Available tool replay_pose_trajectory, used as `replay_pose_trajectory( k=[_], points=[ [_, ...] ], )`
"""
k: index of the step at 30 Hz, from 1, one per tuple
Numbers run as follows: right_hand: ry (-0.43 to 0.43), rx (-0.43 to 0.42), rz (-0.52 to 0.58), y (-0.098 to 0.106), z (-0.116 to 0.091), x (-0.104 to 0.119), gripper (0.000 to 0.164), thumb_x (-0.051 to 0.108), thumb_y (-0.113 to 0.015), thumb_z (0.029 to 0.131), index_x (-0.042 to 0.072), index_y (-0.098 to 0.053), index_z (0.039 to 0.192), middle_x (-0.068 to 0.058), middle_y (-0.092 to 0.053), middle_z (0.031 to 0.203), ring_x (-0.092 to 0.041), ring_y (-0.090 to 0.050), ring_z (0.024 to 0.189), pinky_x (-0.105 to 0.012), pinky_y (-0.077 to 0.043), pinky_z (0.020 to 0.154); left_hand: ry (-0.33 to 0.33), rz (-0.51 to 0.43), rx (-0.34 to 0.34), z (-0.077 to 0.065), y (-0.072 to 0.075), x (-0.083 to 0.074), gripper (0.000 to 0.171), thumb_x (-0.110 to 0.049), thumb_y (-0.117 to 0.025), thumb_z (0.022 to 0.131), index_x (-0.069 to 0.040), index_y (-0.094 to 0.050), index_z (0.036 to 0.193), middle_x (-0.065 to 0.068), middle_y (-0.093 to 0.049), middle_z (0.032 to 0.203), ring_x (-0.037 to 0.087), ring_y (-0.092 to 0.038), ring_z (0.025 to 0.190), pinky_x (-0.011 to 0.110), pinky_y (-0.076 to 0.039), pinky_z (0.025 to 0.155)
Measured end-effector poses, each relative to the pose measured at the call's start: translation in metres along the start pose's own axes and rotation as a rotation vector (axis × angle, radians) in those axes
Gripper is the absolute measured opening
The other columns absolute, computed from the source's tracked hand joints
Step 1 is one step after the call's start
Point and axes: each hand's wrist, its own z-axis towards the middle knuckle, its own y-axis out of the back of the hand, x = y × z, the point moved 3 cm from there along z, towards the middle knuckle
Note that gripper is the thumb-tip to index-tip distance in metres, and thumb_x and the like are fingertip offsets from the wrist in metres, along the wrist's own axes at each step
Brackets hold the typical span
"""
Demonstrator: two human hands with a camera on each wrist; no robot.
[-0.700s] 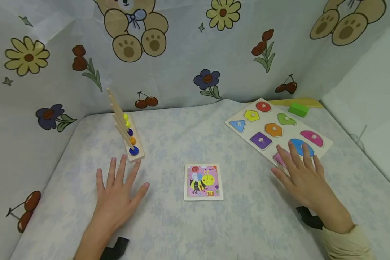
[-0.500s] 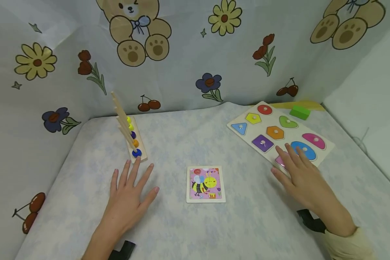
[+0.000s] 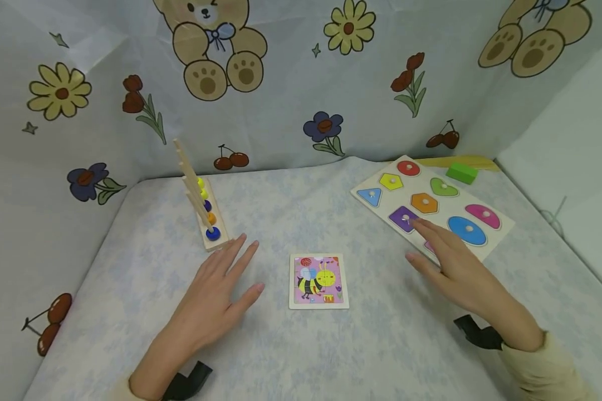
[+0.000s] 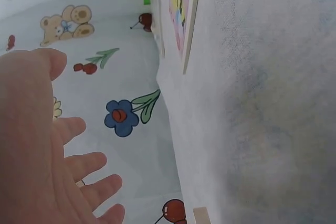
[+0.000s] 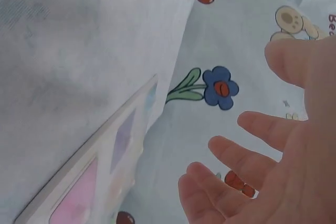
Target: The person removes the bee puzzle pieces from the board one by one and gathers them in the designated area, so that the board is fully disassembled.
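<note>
In the head view my left hand (image 3: 207,301) holds nothing, its fingers extended, between a wooden peg stacker (image 3: 223,223) and a square bee jigsaw puzzle (image 3: 319,305). Coloured beads sit at the foot of the stacker's upright pegs. My right hand (image 3: 461,273), fingers extended and holding nothing, overlaps the near edge of a knobbed shape puzzle board (image 3: 453,209) and partly hides its pink piece. The left wrist view has the left hand (image 4: 37,145) above the table beside the bee puzzle (image 4: 181,14). In the right wrist view the right hand (image 5: 273,166) is raised near the board (image 5: 113,140).
A green block (image 3: 462,173) lies behind the shape board, by a yellow strip (image 3: 433,162) along the back edge. A printed curtain (image 3: 280,83) rises behind the pale table (image 3: 280,356). A white wall (image 3: 576,145) borders the right side.
My left hand has moved right, towards the bee puzzle, and turned inward. My right hand has shifted slightly left and turned, uncovering the blue oval. The head view has shifted a little.
</note>
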Motion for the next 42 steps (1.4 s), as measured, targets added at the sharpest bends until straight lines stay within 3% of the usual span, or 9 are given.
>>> replay_pose_trajectory(
  k=[8, 14, 19, 29, 35, 42],
  points=[
    [0.084, 0.019, 0.015, -0.011, 0.023, 0.025, 0.07, 0.039, -0.067, 0.1, 0.015, -0.038, 0.16, -0.016, -0.041, 0.16, -0.041, -0.038, 0.146, -0.068, -0.041, 0.11, -0.014, -0.208, 0.054, 0.024, -0.012, -0.011, 0.079, -0.063, -0.049, 0.102, -0.025, -0.022, 0.166, 0.001, -0.026, 0.17, 0.03, -0.03, 0.155, 0.061, -0.031, 0.121],
    [0.142, 0.061, 0.087, -0.03, 0.046, 0.044, 0.065, 0.031, -0.068, 0.1, 0.013, -0.042, 0.157, -0.014, -0.045, 0.159, -0.037, -0.04, 0.146, -0.064, -0.041, 0.113, 0.05, -0.419, 0.112, 0.039, -0.029, -0.016, 0.078, -0.062, -0.053, 0.101, -0.028, -0.025, 0.165, -0.002, -0.03, 0.168, 0.024, -0.03, 0.155, 0.057, -0.034, 0.121],
    [0.197, 0.089, 0.154, -0.044, 0.06, 0.056, 0.061, 0.028, -0.069, 0.1, 0.012, -0.046, 0.154, -0.013, -0.048, 0.157, -0.036, -0.043, 0.146, -0.062, -0.04, 0.115, 0.107, -0.537, 0.151, 0.047, -0.045, -0.018, 0.08, -0.052, -0.067, 0.097, -0.027, -0.031, 0.164, -0.002, -0.036, 0.165, 0.024, -0.034, 0.153, 0.058, -0.034, 0.121],
    [0.264, 0.147, 0.256, -0.07, 0.075, 0.081, 0.055, 0.024, -0.071, 0.099, 0.005, -0.054, 0.147, -0.013, -0.058, 0.146, -0.033, -0.06, 0.124, -0.05, -0.056, 0.101, 0.092, -0.531, 0.181, 0.052, -0.067, -0.012, 0.087, -0.049, -0.076, 0.09, -0.023, -0.036, 0.162, 0.0, -0.037, 0.164, 0.023, -0.033, 0.153, 0.054, -0.033, 0.123],
    [0.261, 0.195, 0.27, -0.085, 0.08, 0.095, 0.046, 0.024, -0.071, 0.098, 0.005, -0.06, 0.139, -0.01, -0.066, 0.129, -0.025, -0.064, 0.11, -0.042, -0.058, 0.095, 0.004, -0.427, 0.147, 0.052, -0.075, -0.006, 0.09, -0.054, -0.076, 0.088, -0.019, -0.037, 0.161, 0.003, -0.038, 0.164, 0.024, -0.035, 0.152, 0.053, -0.035, 0.122],
    [0.314, 0.208, 0.247, -0.099, 0.085, 0.103, 0.036, 0.021, -0.073, 0.097, 0.004, -0.065, 0.128, -0.006, -0.068, 0.115, -0.017, -0.059, 0.096, -0.03, -0.056, 0.085, -0.089, -0.276, 0.097, 0.052, -0.077, -0.003, 0.09, -0.059, -0.077, 0.085, -0.015, -0.045, 0.157, 0.006, -0.043, 0.16, 0.026, -0.04, 0.149, 0.051, -0.037, 0.12]
  ],
)
